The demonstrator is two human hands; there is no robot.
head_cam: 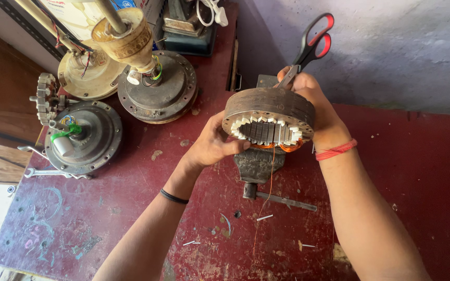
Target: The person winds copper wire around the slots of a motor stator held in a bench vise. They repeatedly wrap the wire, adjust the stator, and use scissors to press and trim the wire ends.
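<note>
The left hand (pixel 212 145) curls its fingers (pixel 235 148) around the near left edge of a round motor stator (pixel 268 115), the thumb pressed against its toothed inner ring. The right hand (pixel 313 99) wraps the far right side of the same stator, and its fingers are also closed on a pair of scissors (pixel 311 44) with black and red handles; the blades are hidden behind the stator, the handles stick up and away toward the wall. So both hands are shut tight, the left on the stator alone, the right on stator and scissors together.

The stator is held in the air, tilted toward the camera, just above a small bench vise (pixel 259 164) fixed to the desk (pixel 131 208). White insulating slips line the stator slots, and copper winding wire (pixel 272 171) shows at its lower edge, with one thin strand hanging down over the vise toward the desk. A red thread band (pixel 335 151) circles the right wrist, a black band (pixel 174 196) the left.

The desk top is worn dark red, scattered with short white slips (pixel 264 217). To the left, well apart from the hands, lie several ceiling fan motor housings (pixel 157 86), one with a green-tied capacitor (pixel 64 141), and a spanner (pixel 45 173) at the desk's left edge.
</note>
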